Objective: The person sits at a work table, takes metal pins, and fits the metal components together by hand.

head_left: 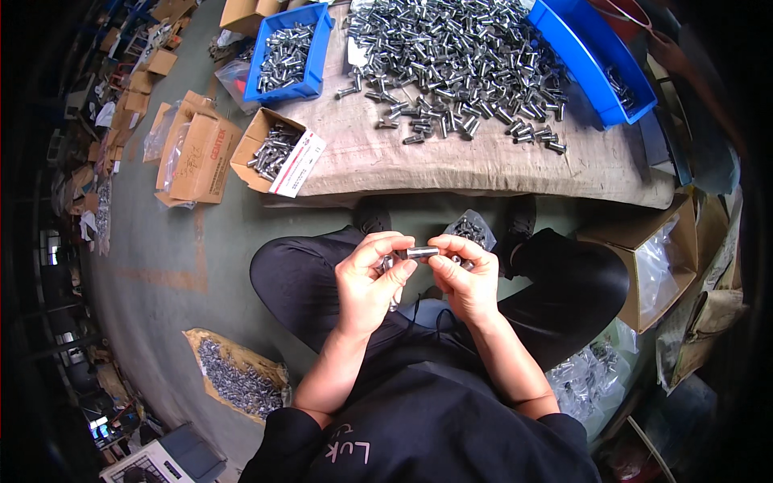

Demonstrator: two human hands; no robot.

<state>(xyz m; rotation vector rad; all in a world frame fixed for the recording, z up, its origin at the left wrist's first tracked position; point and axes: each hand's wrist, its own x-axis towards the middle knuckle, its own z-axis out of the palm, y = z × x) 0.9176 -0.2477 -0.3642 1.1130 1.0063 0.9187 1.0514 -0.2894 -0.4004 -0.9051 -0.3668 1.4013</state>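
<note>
Between the fingertips of both hands, above my lap, a short shiny metal bolt (420, 252) lies roughly level. My left hand (361, 288) pinches its left end with thumb and forefinger. More metal pieces show in that palm, and one (394, 304) pokes out below the fingers. At the bolt's right end are the thumb and fingertips of my right hand (473, 283). Small metal parts (457, 260) peek from between the fingers of this hand; their exact kind is partly hidden. Ahead, a large heap of similar bolts (459, 56) lies on a cloth-covered surface (346, 157).
Blue bins with bolts stand at the heap's left (316, 76) and right (592, 76). An open carton (251, 179) of bolts sits at the cloth's left edge. Bagged parts (471, 229) lie between my feet. Metal pieces (237, 378) cover a sheet at lower left; a lined carton (636, 241) stands right.
</note>
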